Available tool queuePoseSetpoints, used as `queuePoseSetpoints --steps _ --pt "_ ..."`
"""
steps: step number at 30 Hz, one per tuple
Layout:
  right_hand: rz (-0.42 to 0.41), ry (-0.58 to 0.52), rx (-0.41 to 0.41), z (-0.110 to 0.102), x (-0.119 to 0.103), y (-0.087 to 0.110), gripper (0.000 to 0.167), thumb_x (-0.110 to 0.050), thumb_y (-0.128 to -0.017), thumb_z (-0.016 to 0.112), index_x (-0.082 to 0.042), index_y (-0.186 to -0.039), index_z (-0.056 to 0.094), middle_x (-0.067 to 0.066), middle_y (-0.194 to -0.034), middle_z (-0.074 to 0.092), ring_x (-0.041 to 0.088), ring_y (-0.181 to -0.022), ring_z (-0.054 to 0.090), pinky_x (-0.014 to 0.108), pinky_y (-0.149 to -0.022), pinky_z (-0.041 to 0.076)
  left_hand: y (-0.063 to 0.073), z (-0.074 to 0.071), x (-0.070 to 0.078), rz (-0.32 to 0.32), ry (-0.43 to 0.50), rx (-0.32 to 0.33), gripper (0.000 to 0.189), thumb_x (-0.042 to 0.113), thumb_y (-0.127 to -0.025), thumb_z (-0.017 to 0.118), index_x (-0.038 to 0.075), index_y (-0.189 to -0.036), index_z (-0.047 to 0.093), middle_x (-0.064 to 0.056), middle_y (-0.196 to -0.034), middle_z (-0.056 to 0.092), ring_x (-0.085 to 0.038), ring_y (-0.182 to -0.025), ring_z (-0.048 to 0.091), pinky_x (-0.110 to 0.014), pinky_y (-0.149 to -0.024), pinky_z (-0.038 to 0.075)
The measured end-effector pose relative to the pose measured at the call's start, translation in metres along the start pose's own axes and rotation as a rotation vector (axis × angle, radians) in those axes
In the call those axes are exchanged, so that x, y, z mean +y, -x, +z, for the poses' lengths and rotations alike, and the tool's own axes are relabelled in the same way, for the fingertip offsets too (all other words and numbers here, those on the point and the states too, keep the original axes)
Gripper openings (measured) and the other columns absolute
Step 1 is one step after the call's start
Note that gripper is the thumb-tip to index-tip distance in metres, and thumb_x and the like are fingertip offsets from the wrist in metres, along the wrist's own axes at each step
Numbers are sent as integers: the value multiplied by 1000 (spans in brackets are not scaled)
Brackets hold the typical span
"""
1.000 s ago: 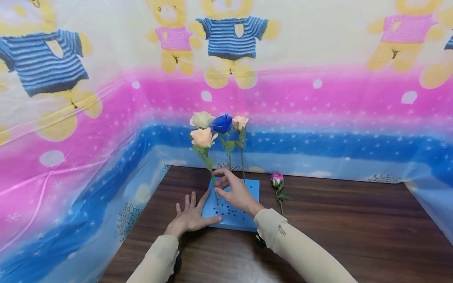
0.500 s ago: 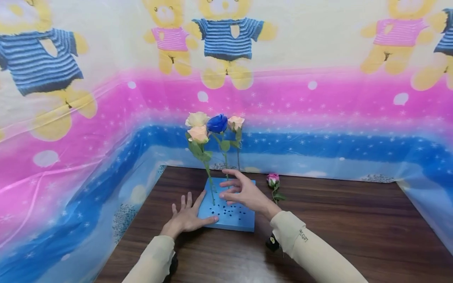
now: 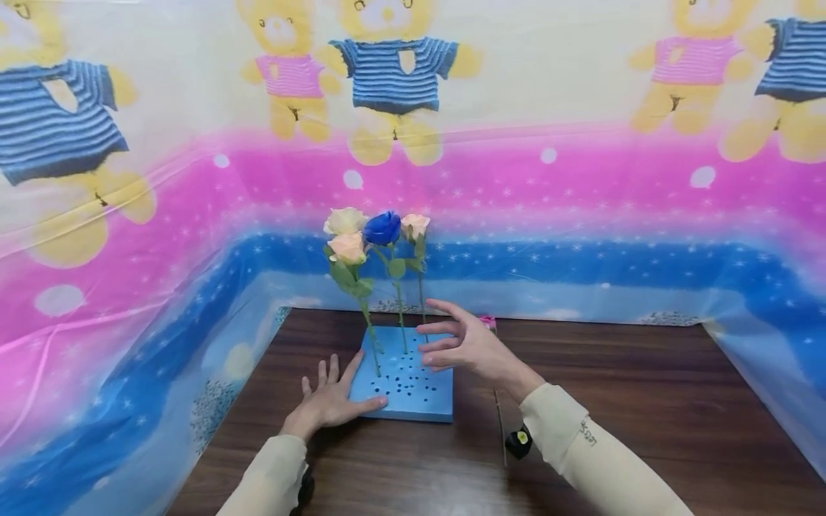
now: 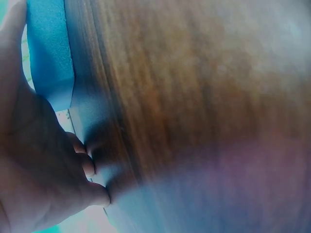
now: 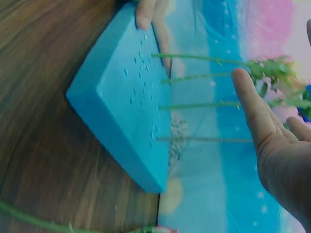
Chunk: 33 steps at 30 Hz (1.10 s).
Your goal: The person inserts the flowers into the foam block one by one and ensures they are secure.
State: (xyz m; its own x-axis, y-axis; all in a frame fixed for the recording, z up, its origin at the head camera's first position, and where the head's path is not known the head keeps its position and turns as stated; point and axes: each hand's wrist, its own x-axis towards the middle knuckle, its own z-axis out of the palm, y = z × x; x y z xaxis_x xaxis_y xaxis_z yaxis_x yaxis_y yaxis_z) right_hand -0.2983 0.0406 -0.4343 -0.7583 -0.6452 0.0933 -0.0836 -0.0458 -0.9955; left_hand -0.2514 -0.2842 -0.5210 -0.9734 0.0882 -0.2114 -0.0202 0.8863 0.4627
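A blue foam block with many small holes lies on the table. Upright in it stand a white rose, a front peach rose, a blue rose and a back pale peach rose. My left hand rests spread at the block's left edge, its thumb over the near corner. Above the block's right side, my right hand hovers with loosely extended fingers, holding nothing. In the right wrist view, the stems rise from the block beyond that hand.
A pink rose lies on the brown wooden table right of the block, mostly hidden behind the right hand; its stem shows below. A patterned cloth with bears hangs behind and along the left side.
My right hand has let go of the front peach rose's stem and moved right, fingers spreading. That rose now stands by itself in the block. My left hand stays on the block.
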Motion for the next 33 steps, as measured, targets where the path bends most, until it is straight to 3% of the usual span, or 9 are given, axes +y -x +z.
queuePoseSetpoints --steps 8,15,20,26,33 --pt "53 47 90 -33 2 18 91 -17 -97 91 -17 -173 42 16 -161 62 41 -146 62 60 -112 56 5 -2 -3 9 35 11 126 91 -88 67 30 -182 10 -36 -182 -4 -60 -167 -9 -87 -122 -11" --pt "195 53 190 -59 14 35 81 -12 -95 91 1 -164 51 27 -152 67 36 -126 76 58 -111 57 7 -4 -4 12 29 4 123 87 -91 68 28 -182 10 -36 -181 -5 -60 -167 -9 -88 -122 -10" --pt "298 98 281 -69 26 44 76 -14 -93 94 11 -154 57 27 -143 72 31 -121 79 56 -112 56 3 -1 -7 10 35 3 127 90 -88 68 30 -182 8 -36 -182 -6 -60 -167 -11 -87 -121 -13" --pt "369 174 329 -79 43 53 67 -17 -89 98 13 -141 68 21 -123 81 32 -113 82 50 -102 63 -8 8 -17 14 43 1 129 95 -85 65 33 -182 6 -31 -183 -10 -55 -167 -17 -86 -121 -16" --pt "368 304 340 -85 60 64 55 -17 -88 98 9 -130 76 14 -103 85 28 -99 84 45 -89 68 -13 11 -18 26 47 10 128 94 -85 67 32 -182 8 -32 -182 -9 -57 -167 -16 -87 -120 -16"
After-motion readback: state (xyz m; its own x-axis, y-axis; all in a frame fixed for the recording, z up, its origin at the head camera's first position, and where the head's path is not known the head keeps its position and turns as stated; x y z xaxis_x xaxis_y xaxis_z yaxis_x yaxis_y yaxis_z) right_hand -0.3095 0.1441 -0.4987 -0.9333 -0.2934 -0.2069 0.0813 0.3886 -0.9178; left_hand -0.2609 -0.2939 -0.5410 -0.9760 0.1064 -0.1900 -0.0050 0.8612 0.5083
